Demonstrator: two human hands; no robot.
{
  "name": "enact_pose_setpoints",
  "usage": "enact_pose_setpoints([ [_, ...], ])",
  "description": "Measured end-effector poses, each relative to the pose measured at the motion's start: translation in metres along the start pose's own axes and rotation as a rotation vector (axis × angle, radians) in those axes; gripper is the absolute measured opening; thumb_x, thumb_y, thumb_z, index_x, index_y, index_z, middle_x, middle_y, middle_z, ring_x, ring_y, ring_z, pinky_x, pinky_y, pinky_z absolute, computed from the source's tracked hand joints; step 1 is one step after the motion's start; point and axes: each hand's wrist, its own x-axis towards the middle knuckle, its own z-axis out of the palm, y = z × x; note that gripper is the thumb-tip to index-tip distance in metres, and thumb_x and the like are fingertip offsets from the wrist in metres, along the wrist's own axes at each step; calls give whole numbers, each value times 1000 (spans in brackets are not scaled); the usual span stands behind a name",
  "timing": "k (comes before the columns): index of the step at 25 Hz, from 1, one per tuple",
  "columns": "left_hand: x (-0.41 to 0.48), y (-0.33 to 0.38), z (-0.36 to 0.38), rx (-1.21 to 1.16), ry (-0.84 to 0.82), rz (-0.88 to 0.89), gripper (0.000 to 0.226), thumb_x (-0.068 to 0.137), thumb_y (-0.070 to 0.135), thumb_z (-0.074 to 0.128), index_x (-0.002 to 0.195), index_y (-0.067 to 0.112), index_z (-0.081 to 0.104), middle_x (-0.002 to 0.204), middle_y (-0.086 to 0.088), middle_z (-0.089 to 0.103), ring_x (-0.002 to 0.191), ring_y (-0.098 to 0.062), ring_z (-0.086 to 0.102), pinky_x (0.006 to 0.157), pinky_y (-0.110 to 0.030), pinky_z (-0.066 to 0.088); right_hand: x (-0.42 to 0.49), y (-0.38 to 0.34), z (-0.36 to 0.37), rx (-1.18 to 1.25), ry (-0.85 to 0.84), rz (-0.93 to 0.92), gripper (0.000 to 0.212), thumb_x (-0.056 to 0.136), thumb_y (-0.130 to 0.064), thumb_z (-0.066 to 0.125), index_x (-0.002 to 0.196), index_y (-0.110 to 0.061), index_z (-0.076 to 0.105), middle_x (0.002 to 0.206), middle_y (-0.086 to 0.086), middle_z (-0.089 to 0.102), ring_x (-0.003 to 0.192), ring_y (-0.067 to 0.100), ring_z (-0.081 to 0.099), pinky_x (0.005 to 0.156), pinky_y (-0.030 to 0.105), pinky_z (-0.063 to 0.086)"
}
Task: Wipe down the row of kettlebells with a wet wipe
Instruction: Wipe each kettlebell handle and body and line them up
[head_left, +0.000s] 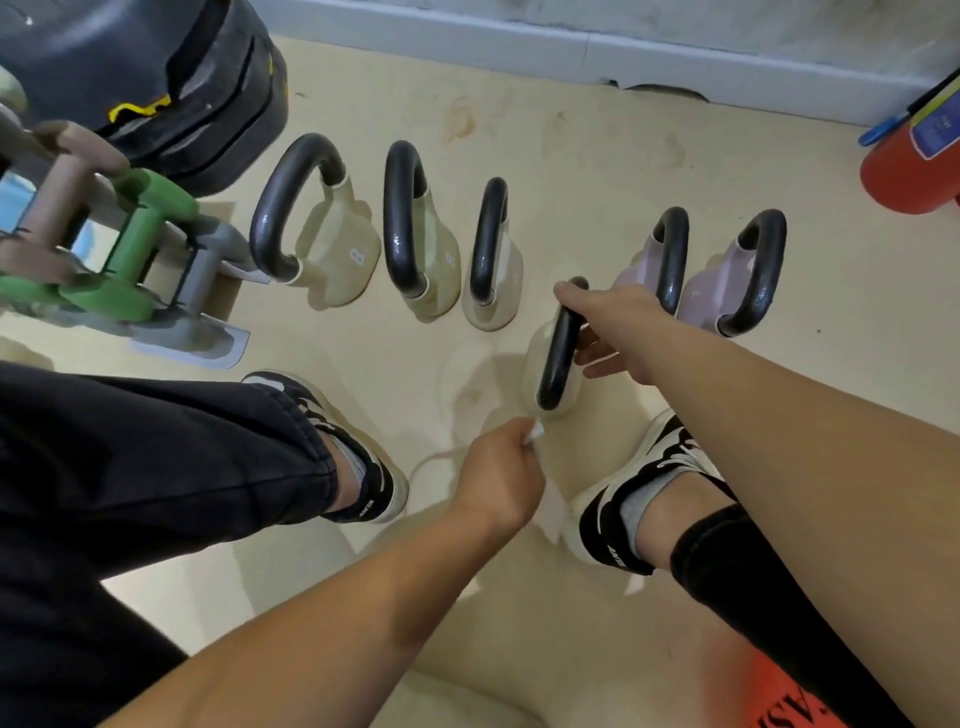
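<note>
Left hand (498, 467) fingers pinch wet wipe (535, 431); right hand (608, 322) fingers grip kettlebell (553, 364) handle; cream kettlebells (337, 244) read "8".

A gap is standing open between the third cream black-handled kettlebell (491, 260) and the lilac black-handled kettlebell (644, 257); black-and-white sneakers (332, 431) are flanking the beige floor (415, 358) nearer.

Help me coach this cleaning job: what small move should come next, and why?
Probably press the wet wipe onto the kettlebell and rub along its handle. The right hand grips that handle, holding it forward of the row, while the left hand pinches the wipe right by its near end.
</note>
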Motion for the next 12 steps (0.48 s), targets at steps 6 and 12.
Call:
enact_pose_setpoints([
  [6,30,43,-13,-293,-196,-179,22,85,18,54,106,22,59,93,-1,62,83,-24,63,79,-42,58,1,3,11,-43,66,-27,45,84,-46,79,98,-6,64,86,14,75,72,27,75,60,34,60],
  [12,53,55,-10,-262,-232,-233,16,94,28,61,108,19,59,89,-2,58,78,-22,59,84,-45,59,18,-4,12,-123,77,19,34,79,-33,78,92,-4,63,75,14,72,60,25,69,57,31,54],
])
